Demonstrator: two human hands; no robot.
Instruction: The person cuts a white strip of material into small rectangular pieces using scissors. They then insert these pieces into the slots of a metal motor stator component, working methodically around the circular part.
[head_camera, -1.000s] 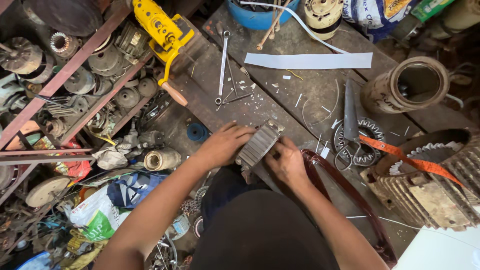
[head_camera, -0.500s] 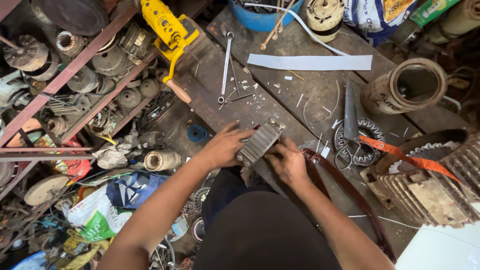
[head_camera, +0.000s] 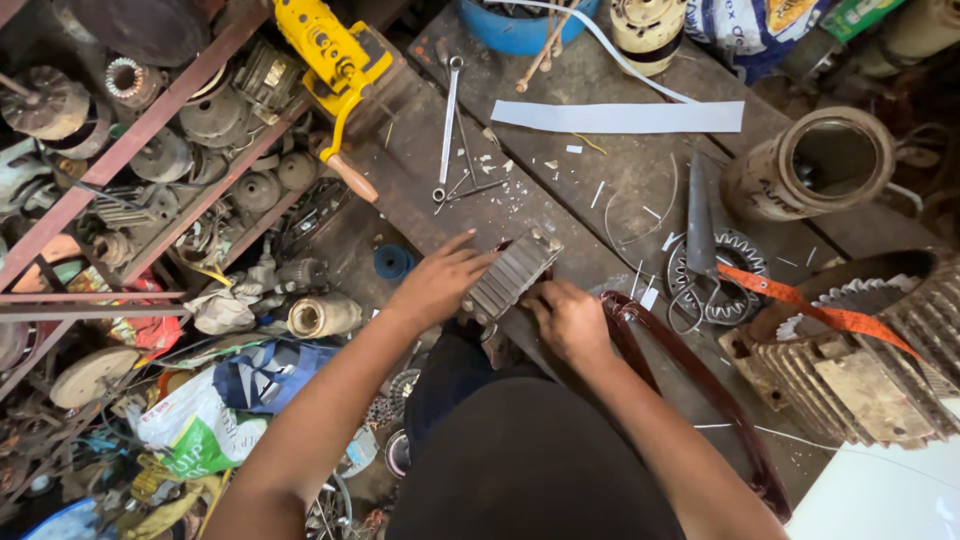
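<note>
Ribbed grey metal block (head_camera: 512, 275) at frame centre on the bench (head_camera: 560, 190), long axis running lower left to upper right, clasped between left hand (head_camera: 438, 285) and right hand (head_camera: 568, 318), fingers curled closed on its sides.

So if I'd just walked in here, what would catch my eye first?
Probably the two hands at the centre: the left hand and right hand grip a grey ribbed metal block at the edge of the dark workbench. Next, the bright yellow power tool at the top, lying on the bench's left end, and the big finned motor housing with an orange strap across it at the right.
</note>
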